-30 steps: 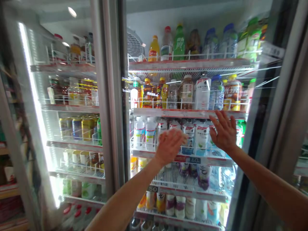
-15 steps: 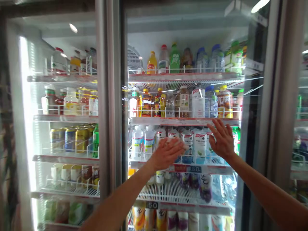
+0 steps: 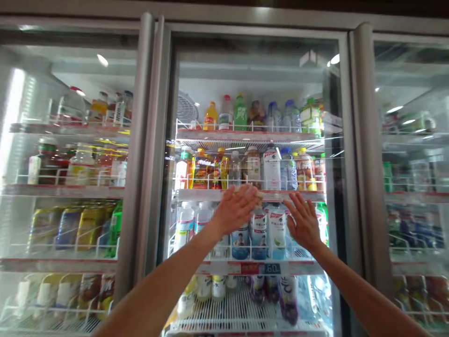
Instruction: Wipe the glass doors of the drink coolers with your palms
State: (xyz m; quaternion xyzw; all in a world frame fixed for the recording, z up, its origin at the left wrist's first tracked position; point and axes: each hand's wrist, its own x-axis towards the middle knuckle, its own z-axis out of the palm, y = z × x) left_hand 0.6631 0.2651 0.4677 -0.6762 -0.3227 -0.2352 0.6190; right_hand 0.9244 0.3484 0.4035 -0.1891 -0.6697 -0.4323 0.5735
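Note:
My left hand (image 3: 235,209) lies flat over what looks like a pale, crumpled cloth (image 3: 259,199), whose edge shows past the fingertips in front of the glass door (image 3: 259,56) of a drinks cooler. The rest of the cloth is hidden under the hand. To the right, my right hand (image 3: 304,222) is raised with its fingers spread and nothing in it. Whether its palm touches the glass cannot be made out. Behind both hands are clear bottles with white labels (image 3: 258,234).
Shelves of bottles show through the middle door. A metal door frame (image 3: 135,140) stands on the left, and another frame (image 3: 373,164) on the right. Cans (image 3: 91,227) fill a shelf behind the left door. A price tag (image 3: 271,268) hangs on a shelf edge.
The view has shifted, now showing the top of the cooler and more of the right door. My left hand has moved up the glass to just below the second shelf's edge.

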